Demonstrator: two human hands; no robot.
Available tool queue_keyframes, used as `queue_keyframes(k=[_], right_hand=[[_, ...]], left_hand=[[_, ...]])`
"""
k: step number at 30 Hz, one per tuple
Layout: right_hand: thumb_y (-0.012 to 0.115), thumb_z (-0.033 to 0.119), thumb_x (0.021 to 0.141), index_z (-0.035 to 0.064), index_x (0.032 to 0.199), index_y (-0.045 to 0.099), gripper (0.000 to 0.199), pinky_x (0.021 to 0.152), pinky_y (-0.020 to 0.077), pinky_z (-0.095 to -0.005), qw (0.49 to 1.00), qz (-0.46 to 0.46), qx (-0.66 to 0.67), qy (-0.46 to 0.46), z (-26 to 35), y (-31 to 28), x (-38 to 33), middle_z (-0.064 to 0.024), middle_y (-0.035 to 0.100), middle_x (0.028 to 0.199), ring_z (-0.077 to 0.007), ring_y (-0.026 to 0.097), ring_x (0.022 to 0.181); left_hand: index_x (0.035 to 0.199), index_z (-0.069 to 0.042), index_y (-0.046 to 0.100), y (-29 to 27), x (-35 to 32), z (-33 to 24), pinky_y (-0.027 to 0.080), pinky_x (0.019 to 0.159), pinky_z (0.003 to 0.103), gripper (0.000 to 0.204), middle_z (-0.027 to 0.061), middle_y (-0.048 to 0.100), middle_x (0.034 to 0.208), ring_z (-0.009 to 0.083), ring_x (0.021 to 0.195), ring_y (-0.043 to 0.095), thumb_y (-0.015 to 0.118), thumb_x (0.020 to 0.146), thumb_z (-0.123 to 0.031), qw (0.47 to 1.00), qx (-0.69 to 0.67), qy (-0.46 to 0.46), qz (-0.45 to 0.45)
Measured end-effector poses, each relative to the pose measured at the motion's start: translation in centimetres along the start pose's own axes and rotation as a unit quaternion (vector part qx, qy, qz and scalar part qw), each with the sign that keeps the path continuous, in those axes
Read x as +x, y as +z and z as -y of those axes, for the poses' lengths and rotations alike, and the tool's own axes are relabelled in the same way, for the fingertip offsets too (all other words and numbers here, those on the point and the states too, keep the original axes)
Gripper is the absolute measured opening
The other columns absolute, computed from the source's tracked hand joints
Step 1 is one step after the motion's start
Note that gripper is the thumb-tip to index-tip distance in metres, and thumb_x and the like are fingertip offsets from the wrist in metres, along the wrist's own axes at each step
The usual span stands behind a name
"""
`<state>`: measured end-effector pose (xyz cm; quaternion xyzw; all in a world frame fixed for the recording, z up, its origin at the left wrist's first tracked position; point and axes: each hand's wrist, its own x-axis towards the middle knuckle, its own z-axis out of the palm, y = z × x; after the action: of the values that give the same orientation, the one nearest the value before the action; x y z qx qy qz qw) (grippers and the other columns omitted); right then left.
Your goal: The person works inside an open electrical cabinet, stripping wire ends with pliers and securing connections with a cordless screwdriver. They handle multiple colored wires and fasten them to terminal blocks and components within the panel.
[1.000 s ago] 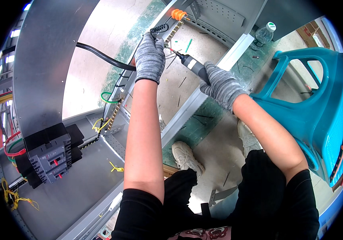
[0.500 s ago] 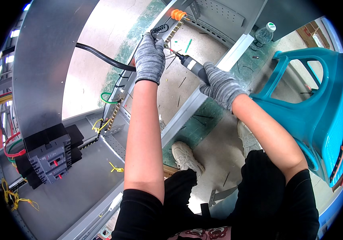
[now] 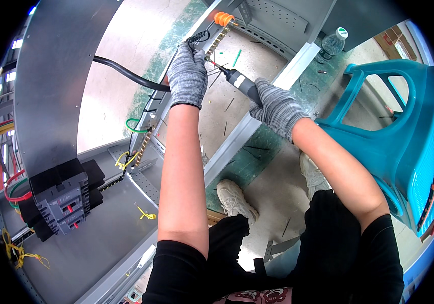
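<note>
My right hand (image 3: 278,109), in a grey knitted glove, is wrapped round the dark handle of a screwdriver (image 3: 243,84) with a pale band. Its thin shaft points up and left to a brass terminal bar (image 3: 217,44) with a row of screws along the metal frame. Beside the shaft's tip is my left hand (image 3: 187,76), also gloved, its fingers bent and closed against the bar. What they pinch is hidden. A coiled black wire (image 3: 196,38) comes out just above them. An orange ribbed insulator (image 3: 224,19) sits at the bar's far end.
Left are a grey cabinet panel (image 3: 57,81), a thick black cable (image 3: 126,76) and a circuit breaker (image 3: 65,202). A second brass bar (image 3: 143,147) carries green and yellow wires. Right stand a teal plastic stool (image 3: 404,152) and a bottle (image 3: 332,45). Wire scraps litter the floor.
</note>
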<state>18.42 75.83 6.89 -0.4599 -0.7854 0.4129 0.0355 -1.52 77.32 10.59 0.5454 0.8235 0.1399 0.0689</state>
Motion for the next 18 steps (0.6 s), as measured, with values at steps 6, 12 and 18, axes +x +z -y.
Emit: queue_keyframes(k=[6, 12, 18], right_hand=[[0.066, 0.019, 0.076, 0.0014, 0.101, 0.046, 0.036, 0.069, 0.0497, -0.0437, 1.000, -0.005, -0.007, -0.004, 0.17, -0.06, -0.01, -0.0221, 0.060, 0.082, -0.0395, 0.062, 0.079], [0.064, 0.019, 0.076, -0.0008, 0.102, 0.048, 0.036, 0.066, 0.0508, -0.0429, 0.999, -0.024, -0.016, -0.021, -0.05, 0.21, 0.17, -0.0213, 0.061, 0.079, -0.0382, 0.063, 0.076], [0.065, 0.018, 0.077, 0.0012, 0.102, 0.047, 0.036, 0.067, 0.0506, -0.0437, 1.000, -0.016, -0.025, -0.005, 0.29, 0.08, 0.29, -0.0214, 0.061, 0.079, -0.0388, 0.063, 0.077]], left_hand=[[0.107, 0.001, 0.052, 0.25, 0.00, -0.02, 0.047, 0.078, 0.045, 0.025, 0.0213, 0.061, 0.091, 0.0364, 0.088, 0.060, 0.054, 0.090, -0.017, 1.000, 0.012, 0.003, -0.012], [0.105, 0.001, 0.052, 0.56, -0.01, 0.24, 0.047, 0.078, 0.045, 0.025, 0.0219, 0.061, 0.090, 0.0368, 0.088, 0.061, 0.055, 0.089, -0.017, 1.000, 0.002, 0.005, -0.017], [0.106, 0.001, 0.052, 0.49, -0.03, 0.19, 0.047, 0.079, 0.045, 0.026, 0.0219, 0.062, 0.092, 0.0364, 0.089, 0.061, 0.056, 0.089, -0.018, 1.000, 0.011, -0.002, -0.020]])
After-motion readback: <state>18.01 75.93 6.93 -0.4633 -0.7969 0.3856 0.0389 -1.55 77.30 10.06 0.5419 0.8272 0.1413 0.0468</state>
